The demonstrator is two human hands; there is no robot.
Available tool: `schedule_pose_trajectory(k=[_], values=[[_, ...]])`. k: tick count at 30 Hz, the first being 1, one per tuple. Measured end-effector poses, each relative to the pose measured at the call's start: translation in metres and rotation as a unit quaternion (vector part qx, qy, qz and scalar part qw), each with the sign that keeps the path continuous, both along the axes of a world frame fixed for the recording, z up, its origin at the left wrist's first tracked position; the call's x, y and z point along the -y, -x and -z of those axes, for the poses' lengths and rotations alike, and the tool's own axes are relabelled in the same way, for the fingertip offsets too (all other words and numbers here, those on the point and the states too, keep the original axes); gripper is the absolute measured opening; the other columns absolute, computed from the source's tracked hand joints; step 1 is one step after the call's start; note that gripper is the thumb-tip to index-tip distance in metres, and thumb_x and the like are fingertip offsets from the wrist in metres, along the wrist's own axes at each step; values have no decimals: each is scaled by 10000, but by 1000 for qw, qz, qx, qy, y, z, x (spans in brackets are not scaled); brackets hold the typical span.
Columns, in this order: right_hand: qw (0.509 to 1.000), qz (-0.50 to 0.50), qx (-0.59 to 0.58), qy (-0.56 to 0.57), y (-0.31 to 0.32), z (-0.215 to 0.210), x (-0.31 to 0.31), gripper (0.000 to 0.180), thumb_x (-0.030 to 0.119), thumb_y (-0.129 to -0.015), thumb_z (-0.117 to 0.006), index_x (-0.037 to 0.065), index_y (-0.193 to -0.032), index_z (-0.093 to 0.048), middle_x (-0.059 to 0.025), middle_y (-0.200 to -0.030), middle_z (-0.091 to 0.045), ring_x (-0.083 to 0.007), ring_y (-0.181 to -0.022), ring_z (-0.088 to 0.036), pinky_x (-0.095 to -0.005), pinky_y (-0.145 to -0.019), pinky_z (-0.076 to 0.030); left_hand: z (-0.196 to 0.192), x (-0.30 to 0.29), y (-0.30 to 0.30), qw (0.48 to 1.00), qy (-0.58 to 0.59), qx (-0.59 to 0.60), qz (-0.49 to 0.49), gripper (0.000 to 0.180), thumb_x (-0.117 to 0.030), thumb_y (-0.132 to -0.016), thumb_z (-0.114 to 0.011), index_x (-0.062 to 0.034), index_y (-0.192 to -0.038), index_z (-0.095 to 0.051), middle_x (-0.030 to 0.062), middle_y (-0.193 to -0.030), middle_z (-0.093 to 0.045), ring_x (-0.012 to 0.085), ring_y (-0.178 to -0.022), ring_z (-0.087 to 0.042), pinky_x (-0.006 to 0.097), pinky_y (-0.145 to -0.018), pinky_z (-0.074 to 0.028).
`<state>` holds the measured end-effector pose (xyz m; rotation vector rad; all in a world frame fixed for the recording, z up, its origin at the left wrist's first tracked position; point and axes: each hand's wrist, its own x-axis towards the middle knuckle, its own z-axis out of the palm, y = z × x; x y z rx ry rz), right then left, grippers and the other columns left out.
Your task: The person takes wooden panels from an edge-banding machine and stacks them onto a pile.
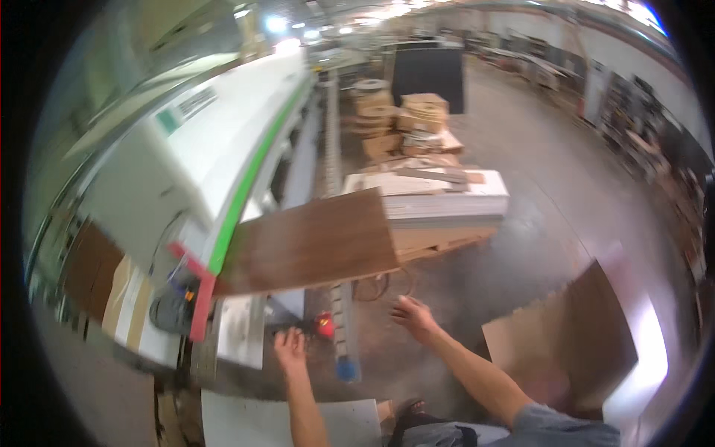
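A brown wood-grain panel (313, 242) is seen extended from the green-striped edge of a long white machine (246, 112), passing above a narrow rail (339, 313). The left hand (290, 346) is held below the panel's near edge, apart from it, with its fingers loosely spread. The right hand (414, 314) is held near the panel's right near corner, also apart, its fingers loosely bent and partly opened. A red object (325, 325) is placed beside the rail, between the hands. Beyond the panel, white boards (447, 205) are stacked, backed by piled rolls (422, 112). At the lower right, a brown board (566, 335) is seen.
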<state>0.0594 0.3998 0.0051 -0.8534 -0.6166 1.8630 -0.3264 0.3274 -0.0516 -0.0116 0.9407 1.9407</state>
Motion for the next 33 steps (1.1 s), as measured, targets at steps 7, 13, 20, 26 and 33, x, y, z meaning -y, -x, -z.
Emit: schedule_pose_trajectory(k=[7, 13, 20, 26, 33], values=[[967, 151, -179, 103, 76, -8, -8, 682, 390, -828, -736, 47, -1345, -454, -114, -1285, -543, -273, -1151, -526, -443, -983, -425, -7, -44, 58, 996, 29, 33, -84, 637, -362, -850, -659, 114, -1226, -465, 243, -1222, -504, 355, -1068, -557, 481, -947, -481], [947, 235, -78, 203, 77, -12, 46, 681, 461, -826, -710, 74, -1343, -492, -90, -1278, -574, -256, -1138, -542, -456, -921, -444, -81, 3, -15, 995, -20, -66, -69, 520, -377, -832, -655, 49, -1127, -610, 186, -1181, -604, 309, -1080, -592, 471, -952, -467], [952, 229, -92, 183, 7, -39, 130, 542, 261, -818, -754, 17, -1252, -540, -111, -1171, -621, -260, -1039, -599, -439, -910, -495, -51, 134, 26, 867, 90, -488, -41, 471, -328, -886, -585, 42, -1176, -593, 237, -1268, -563, 353, -1175, -518, 540, -977, -408], [953, 254, -19, 167, -62, -32, 174, 448, 271, -844, -707, 64, -1218, -571, -68, -1134, -618, -222, -1058, -574, -384, -952, -436, -22, 223, 28, 963, 92, -182, -178, 494, -337, -900, -576, 33, -1229, -579, 143, -1248, -590, 288, -1131, -549, 445, -956, -443], [907, 318, -105, 256, -109, 55, 168, 631, 403, -898, -634, 55, -1384, -431, -87, -1318, -519, -252, -1252, -467, -400, -1051, -397, -140, 250, -125, 947, 38, -295, -118, 430, -42, -773, -587, 17, -1198, -564, 122, -1168, -600, 278, -1084, -585, 404, -950, -476]])
